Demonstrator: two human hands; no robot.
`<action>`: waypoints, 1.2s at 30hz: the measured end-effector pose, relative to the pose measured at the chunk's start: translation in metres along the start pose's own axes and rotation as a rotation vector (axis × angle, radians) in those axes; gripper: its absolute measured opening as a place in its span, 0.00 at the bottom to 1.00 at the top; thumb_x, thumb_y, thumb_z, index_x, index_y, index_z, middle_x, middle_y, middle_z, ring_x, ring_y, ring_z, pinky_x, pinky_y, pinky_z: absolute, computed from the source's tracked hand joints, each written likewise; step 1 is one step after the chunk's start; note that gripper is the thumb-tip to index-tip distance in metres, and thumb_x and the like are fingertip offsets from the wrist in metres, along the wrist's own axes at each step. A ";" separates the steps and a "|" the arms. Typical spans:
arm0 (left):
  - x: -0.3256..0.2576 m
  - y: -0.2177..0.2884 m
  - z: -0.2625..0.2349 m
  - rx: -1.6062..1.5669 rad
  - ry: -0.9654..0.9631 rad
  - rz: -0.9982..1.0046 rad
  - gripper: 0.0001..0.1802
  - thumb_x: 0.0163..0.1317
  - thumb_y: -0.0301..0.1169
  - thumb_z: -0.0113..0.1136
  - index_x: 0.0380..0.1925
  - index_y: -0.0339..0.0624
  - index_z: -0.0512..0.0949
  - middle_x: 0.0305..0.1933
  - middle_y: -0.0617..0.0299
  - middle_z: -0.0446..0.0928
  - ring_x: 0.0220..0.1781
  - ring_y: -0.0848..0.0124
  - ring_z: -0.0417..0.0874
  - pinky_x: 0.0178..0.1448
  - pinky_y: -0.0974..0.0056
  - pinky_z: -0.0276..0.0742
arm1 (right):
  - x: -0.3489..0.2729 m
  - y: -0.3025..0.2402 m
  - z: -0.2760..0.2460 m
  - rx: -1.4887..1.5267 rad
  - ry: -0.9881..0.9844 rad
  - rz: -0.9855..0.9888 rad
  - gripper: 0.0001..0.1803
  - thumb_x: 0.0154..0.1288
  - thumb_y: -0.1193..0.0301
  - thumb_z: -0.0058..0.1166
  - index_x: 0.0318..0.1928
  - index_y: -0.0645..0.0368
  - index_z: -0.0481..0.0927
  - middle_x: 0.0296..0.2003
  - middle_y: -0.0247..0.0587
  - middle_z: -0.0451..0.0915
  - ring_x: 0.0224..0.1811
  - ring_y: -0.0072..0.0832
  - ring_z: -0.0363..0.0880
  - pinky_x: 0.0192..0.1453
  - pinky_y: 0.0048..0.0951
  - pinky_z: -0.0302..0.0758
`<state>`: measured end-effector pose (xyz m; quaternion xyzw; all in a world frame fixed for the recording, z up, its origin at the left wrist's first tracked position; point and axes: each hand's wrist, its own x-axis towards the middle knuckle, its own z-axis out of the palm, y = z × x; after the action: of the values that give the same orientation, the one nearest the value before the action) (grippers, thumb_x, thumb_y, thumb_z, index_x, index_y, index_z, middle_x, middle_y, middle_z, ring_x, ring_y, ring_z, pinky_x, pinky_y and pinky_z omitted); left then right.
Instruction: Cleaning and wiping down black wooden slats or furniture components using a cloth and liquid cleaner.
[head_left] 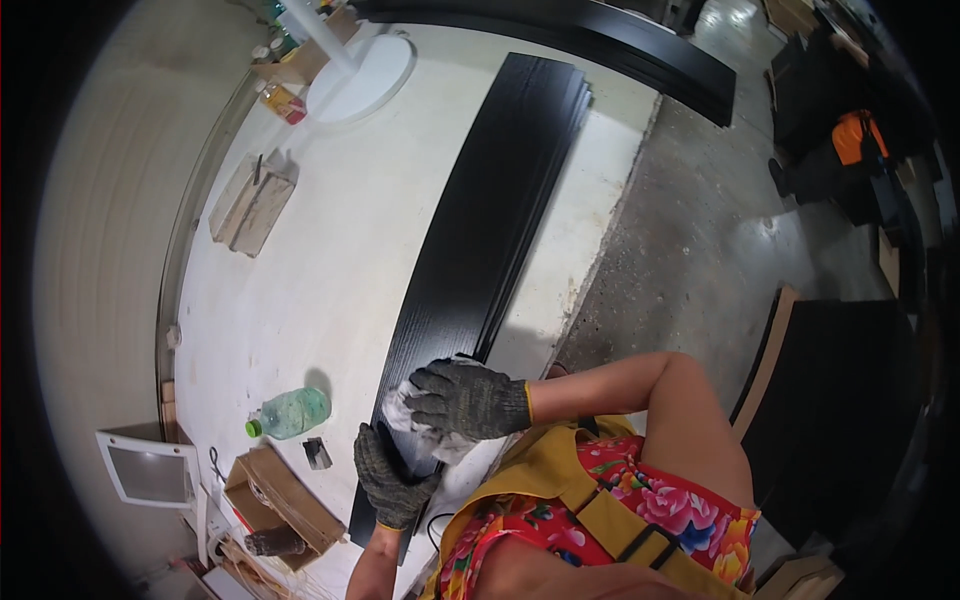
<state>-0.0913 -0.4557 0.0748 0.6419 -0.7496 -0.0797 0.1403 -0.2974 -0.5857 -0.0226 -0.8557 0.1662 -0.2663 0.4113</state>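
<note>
A stack of long black boards (470, 190) with a wood-grain sheen runs from near my body toward the far side of the white table. My right hand (470, 398), in a dark grey knitted glove with a yellow cuff, presses a crumpled white cloth (400, 408) onto the near part of the top board. In a matching glove, my left hand (392, 482) grips the black board close to its near end, thumb apart from the fingers. The underside of that grip is hidden.
A clear green-capped bottle (295, 412) lies left of the boards, near a cardboard box (285, 505). Farther off are a wooden block (254, 210), a round white stand base (365, 80) and another black board (640, 55). The concrete floor (690, 220) stretches along the right.
</note>
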 end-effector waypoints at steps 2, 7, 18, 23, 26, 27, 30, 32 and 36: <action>0.000 0.006 -0.005 0.039 -0.016 -0.010 0.62 0.38 0.46 0.74 0.70 0.32 0.51 0.70 0.41 0.60 0.69 0.45 0.62 0.72 0.49 0.56 | 0.007 -0.005 -0.043 -0.498 0.019 -0.099 0.27 0.69 0.50 0.37 0.62 0.49 0.67 0.60 0.39 0.66 0.63 0.35 0.62 0.66 0.40 0.60; 0.001 0.006 0.003 -0.030 -0.039 -0.017 0.61 0.38 0.45 0.72 0.71 0.32 0.51 0.71 0.42 0.59 0.72 0.47 0.59 0.73 0.50 0.56 | 0.010 0.122 -0.240 -0.917 0.433 0.103 0.17 0.65 0.59 0.51 0.53 0.43 0.78 0.45 0.33 0.80 0.47 0.29 0.78 0.52 0.30 0.75; -0.012 -0.005 0.004 -0.377 0.075 -0.132 0.58 0.45 0.50 0.72 0.69 0.32 0.53 0.71 0.39 0.57 0.70 0.46 0.62 0.72 0.49 0.58 | 0.064 0.110 -0.272 -1.226 0.417 0.263 0.10 0.59 0.66 0.51 0.40 0.51 0.80 0.42 0.38 0.79 0.42 0.36 0.79 0.43 0.40 0.75; -0.038 -0.022 0.004 -0.597 0.278 -0.561 0.43 0.60 0.43 0.61 0.69 0.33 0.55 0.68 0.43 0.63 0.66 0.52 0.67 0.71 0.55 0.59 | 0.047 0.015 -0.077 -0.868 0.189 -0.181 0.22 0.64 0.61 0.46 0.55 0.58 0.72 0.51 0.43 0.76 0.53 0.37 0.75 0.57 0.37 0.73; -0.071 -0.035 0.004 -0.496 0.382 -0.655 0.42 0.55 0.28 0.62 0.70 0.36 0.55 0.71 0.45 0.60 0.72 0.55 0.61 0.74 0.57 0.52 | 0.049 -0.028 -0.072 -0.654 -0.085 -0.248 0.21 0.70 0.54 0.38 0.56 0.48 0.72 0.51 0.39 0.75 0.54 0.31 0.76 0.63 0.39 0.71; -0.095 -0.047 0.004 -0.464 0.426 -0.702 0.43 0.53 0.26 0.62 0.70 0.36 0.55 0.72 0.45 0.59 0.73 0.55 0.59 0.75 0.58 0.51 | 0.062 -0.022 -0.093 -0.502 -0.117 -0.061 0.19 0.70 0.55 0.38 0.52 0.48 0.75 0.48 0.38 0.78 0.50 0.29 0.79 0.59 0.36 0.75; -0.161 -0.069 0.005 -0.191 0.524 -0.807 0.44 0.52 0.26 0.66 0.69 0.36 0.56 0.72 0.47 0.58 0.73 0.56 0.60 0.75 0.59 0.52 | 0.067 0.060 -0.186 -0.755 0.499 -0.206 0.12 0.68 0.63 0.49 0.42 0.57 0.78 0.38 0.36 0.81 0.36 0.28 0.81 0.45 0.22 0.81; -0.200 -0.085 0.016 -0.057 0.571 -0.824 0.45 0.51 0.27 0.68 0.69 0.36 0.57 0.72 0.47 0.58 0.72 0.57 0.61 0.75 0.60 0.54 | 0.058 0.120 -0.260 -1.088 0.697 0.065 0.24 0.66 0.56 0.52 0.55 0.60 0.74 0.47 0.47 0.80 0.48 0.40 0.80 0.54 0.33 0.76; -0.216 -0.077 0.010 -0.248 0.687 -1.224 0.46 0.52 0.31 0.71 0.69 0.36 0.58 0.66 0.48 0.67 0.65 0.57 0.69 0.69 0.60 0.64 | 0.065 0.178 -0.362 -1.045 0.578 0.738 0.40 0.56 0.40 0.55 0.64 0.49 0.69 0.60 0.48 0.73 0.61 0.45 0.72 0.63 0.42 0.69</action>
<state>0.0072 -0.2556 0.0187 0.9157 -0.1532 -0.0219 0.3708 -0.4716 -0.9492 0.0451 -0.7239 0.6548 -0.2110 -0.0510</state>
